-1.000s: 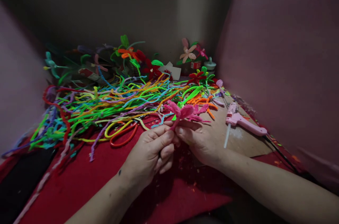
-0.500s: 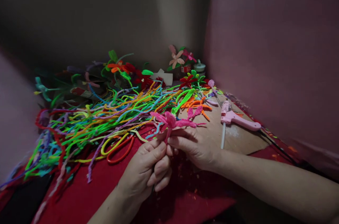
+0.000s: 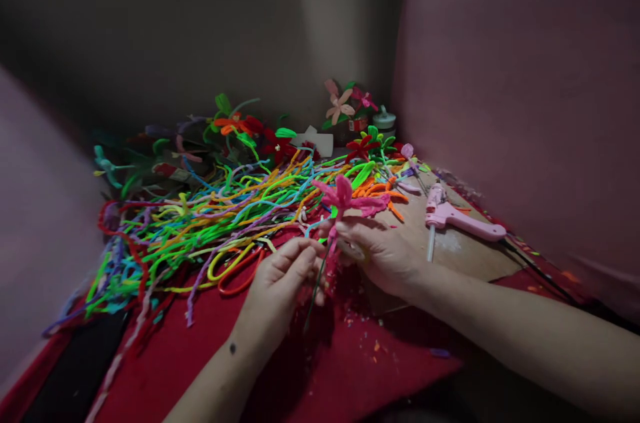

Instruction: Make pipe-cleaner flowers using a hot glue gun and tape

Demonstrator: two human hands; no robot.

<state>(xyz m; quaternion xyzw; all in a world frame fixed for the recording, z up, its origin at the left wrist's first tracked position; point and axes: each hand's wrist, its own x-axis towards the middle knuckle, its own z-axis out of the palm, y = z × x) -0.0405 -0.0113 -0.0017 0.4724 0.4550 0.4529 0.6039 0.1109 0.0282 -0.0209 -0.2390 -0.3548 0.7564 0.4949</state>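
Observation:
A pink pipe-cleaner flower (image 3: 343,193) stands upright in front of me, its petals spread at the top and a thin dark green stem (image 3: 315,290) slanting down from it. My right hand (image 3: 383,250) pinches the flower just under its petals. Close by on the left, my left hand (image 3: 285,283) has its fingers curled in at the stem, below the bloom. Its fingertips are partly hidden, and the exact grip on the stem is hard to make out.
Loose coloured pipe cleaners (image 3: 200,230) are heaped at left, with red-and-yellow-handled scissors or pliers (image 3: 243,276) beside them. A pink glue gun (image 3: 453,216) rests on a brown board (image 3: 480,260) at right. Finished flowers (image 3: 340,106) stand behind. Scraps dot the red cloth (image 3: 390,376).
The flower has tipped more upright and risen slightly. My left hand has slid down and away from the bloom's base, and the green stem now shows. The whole view has shifted a little.

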